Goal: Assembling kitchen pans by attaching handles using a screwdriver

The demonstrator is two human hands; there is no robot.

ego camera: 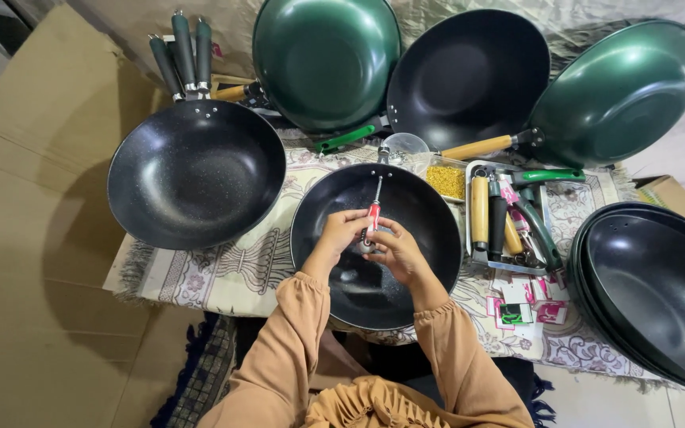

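Over patterned cloth [223,273], our left hand [341,231] and right hand [394,247] together grip the red-handled screwdriver [374,212], shaft pointing away across the black nonstick wok [418,214].

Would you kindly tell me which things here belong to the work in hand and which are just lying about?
In hand:
- left hand
- right hand
- red-handled screwdriver
- black wok beneath both hands

Lying about:
- green woks
- stacked black woks
- tray of handles
- yellow screws box
- patterned cloth
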